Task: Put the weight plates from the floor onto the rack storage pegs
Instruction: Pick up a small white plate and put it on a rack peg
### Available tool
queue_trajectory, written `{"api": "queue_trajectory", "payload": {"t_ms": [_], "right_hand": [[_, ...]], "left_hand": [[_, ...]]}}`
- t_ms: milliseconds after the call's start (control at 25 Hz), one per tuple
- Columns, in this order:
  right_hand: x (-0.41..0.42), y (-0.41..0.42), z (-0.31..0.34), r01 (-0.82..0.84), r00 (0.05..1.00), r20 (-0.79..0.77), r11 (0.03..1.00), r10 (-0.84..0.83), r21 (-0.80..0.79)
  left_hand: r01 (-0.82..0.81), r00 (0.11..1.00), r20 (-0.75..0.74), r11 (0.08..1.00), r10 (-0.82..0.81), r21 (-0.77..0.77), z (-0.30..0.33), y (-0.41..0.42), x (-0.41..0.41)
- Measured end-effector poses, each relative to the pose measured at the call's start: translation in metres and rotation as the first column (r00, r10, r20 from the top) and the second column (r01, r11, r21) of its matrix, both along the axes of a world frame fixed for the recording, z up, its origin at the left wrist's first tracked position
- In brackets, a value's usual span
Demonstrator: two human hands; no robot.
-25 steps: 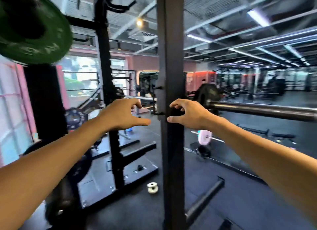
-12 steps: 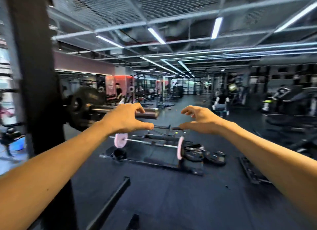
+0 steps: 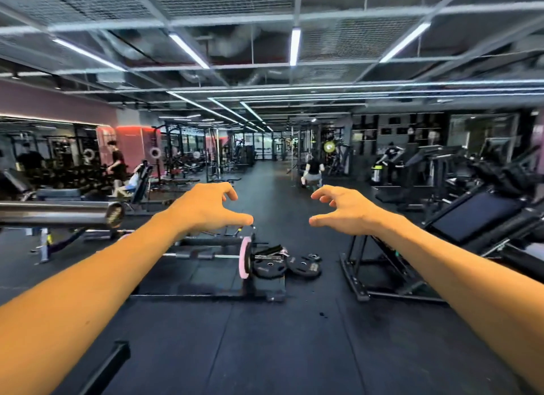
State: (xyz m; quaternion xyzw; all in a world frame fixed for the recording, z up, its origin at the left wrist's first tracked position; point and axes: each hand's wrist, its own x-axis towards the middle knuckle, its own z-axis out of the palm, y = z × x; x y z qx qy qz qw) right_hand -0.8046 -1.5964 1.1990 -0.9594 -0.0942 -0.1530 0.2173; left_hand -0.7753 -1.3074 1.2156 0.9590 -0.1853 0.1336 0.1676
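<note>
Plainly, both hands are empty: the left hand (image 3: 206, 210) and the right hand (image 3: 346, 210) are held out side by side in mid-air, fingers loosely curved, gripping nothing. The weight plates (image 3: 287, 265) lie flat on the dark floor (image 3: 294, 350) further off, a small black cluster just right of a low barbell with a pink plate (image 3: 245, 257) on its near end. No storage pegs appear in this view; a steel bar sleeve (image 3: 59, 215) juts in from the left at about hand height.

Several things could go wrong from here. The plates overlap, so lifting the top one carelessly could drag or tip its neighbour onto fingers. Lying flat on rubber, they offer little edge to grasp, and a shallow fingertip hold may slip. The low barbell and its frame lie just beside the pile and could catch a foot. Turning back with a load, the protruding sleeve on the left sits where an elbow or plate could strike it.
</note>
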Motion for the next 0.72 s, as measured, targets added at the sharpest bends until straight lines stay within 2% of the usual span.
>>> {"api": "queue_trajectory", "payload": {"t_ms": [480, 720], "right_hand": [[0.272, -0.04, -0.01, 0.018, 0.999, -0.034, 0.999, -0.019, -0.031], [0.438, -0.032, -0.016, -0.079, 0.996, -0.05, 0.997, 0.078, -0.014]], "left_hand": [[0.004, 1.0, -0.007, 0.999, -0.003, 0.033, -0.015, -0.048, 0.28], [-0.085, 0.996, -0.015, 0.996, 0.085, 0.028, -0.019, -0.035, 0.42]]}}
